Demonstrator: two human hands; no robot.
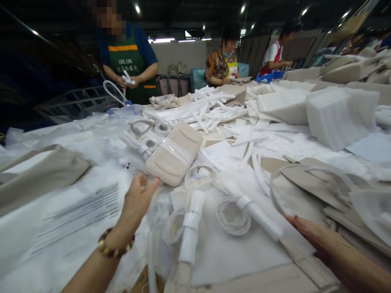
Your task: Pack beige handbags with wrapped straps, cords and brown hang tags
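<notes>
My left hand (137, 201), with a beaded bracelet at the wrist, reaches over the plastic, thumb stretched out and fingers partly bent. Nothing shows in its grasp. Just beyond the thumb lies a beige padded pouch (174, 154) with a clear band around it. My right hand (311, 234) lies flat along the right side of a beige bag (238, 280), fingers stretched out, touching a white foam sheet (293, 240). Across the bag lie straps wrapped in white foam (191, 228) and a coiled strap (233, 215).
Beige bag pieces (324, 187) overlap at the right. Behind lie heaped white foam tubes (210, 106) and a thick stack of foam sheets (339, 114). A printed plastic bag (79, 219) spreads at the left. Across the table, a person in a green apron (131, 65) holds white pieces; others work farther back.
</notes>
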